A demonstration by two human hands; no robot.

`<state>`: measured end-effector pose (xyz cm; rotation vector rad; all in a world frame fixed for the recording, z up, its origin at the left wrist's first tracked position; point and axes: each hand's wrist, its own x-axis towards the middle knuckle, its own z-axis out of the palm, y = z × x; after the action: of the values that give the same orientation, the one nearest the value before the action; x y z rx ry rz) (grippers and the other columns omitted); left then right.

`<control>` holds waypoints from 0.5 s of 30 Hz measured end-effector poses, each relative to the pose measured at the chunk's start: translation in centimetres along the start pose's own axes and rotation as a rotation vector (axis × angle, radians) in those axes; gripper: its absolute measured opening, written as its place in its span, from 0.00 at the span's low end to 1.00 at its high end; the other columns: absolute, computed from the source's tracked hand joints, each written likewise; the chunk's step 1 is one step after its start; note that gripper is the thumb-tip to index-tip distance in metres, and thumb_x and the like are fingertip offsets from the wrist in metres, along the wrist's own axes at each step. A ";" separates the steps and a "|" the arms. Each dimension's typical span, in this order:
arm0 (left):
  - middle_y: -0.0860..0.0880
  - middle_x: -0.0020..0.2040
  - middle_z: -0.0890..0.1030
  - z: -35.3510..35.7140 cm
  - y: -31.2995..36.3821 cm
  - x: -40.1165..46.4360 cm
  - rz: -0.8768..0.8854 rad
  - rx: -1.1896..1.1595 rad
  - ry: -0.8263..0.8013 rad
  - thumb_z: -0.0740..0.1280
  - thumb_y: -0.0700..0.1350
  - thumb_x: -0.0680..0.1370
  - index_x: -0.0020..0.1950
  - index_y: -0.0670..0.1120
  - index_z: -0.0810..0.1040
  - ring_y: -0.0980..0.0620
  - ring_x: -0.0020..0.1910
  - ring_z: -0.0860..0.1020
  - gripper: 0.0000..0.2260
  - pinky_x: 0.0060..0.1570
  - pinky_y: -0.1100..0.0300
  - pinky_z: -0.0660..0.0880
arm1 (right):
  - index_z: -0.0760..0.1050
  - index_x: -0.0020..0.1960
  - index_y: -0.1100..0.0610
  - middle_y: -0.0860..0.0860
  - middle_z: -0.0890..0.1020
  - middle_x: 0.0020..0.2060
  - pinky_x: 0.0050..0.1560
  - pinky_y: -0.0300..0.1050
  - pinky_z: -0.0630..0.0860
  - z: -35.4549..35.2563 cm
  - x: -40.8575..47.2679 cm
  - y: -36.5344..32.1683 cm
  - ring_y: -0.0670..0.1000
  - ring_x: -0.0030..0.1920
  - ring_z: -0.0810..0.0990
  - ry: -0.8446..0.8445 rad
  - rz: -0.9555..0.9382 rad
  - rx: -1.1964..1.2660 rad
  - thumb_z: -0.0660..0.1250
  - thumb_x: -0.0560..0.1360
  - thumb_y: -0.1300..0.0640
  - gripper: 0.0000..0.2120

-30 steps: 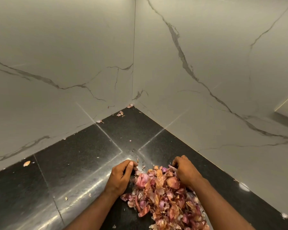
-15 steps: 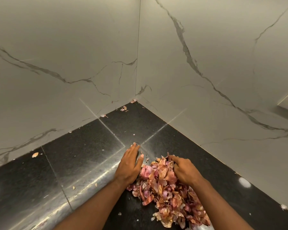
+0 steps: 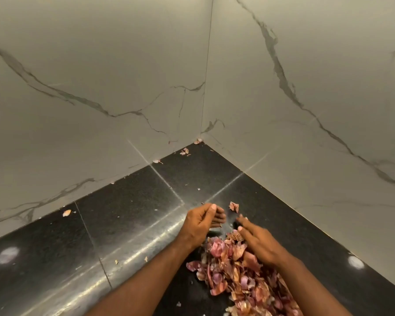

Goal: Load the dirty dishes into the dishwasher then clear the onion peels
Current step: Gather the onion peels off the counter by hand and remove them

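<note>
Already, in the head view, your onion peels point(image 3: 237, 270) sit heaped on the dark worktop point(image 3: 128, 213) beneath your wrists. Your left hand point(image 3: 201, 222) is loosely cupped and empty; your right hand point(image 3: 258, 242) lies flat on the heap. Stray peels point(image 3: 184, 152) near the corner remain; no dishwasher shows.

Both my forearms bare, no sleeves in view up to the frame edge. No watch, no bands, no rings, no gloves on either. My left hand point(image 3: 201, 221): short-trimmed nails, thumbnail pale and plain, no polish. My right hand point(image 3: 257, 238): same short plain nails, fingertips a bit motion-blurred so can't tell finer detail there.
</note>
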<state>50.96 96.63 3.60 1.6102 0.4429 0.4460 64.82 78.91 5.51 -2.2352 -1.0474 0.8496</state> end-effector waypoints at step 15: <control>0.39 0.81 0.32 -11.6 -4.3 12.0 -0.272 1.224 -0.080 0.43 0.72 0.81 0.83 0.44 0.35 0.41 0.81 0.32 0.42 0.80 0.43 0.36 | 0.80 0.64 0.33 0.29 0.80 0.61 0.58 0.30 0.70 -1.2 -0.5 1.4 0.31 0.61 0.77 0.300 0.026 0.237 0.57 0.81 0.31 0.19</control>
<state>54.81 113.15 0.52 2.6619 0.9642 -0.1769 66.10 77.53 5.55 -2.0965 -0.7397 0.5902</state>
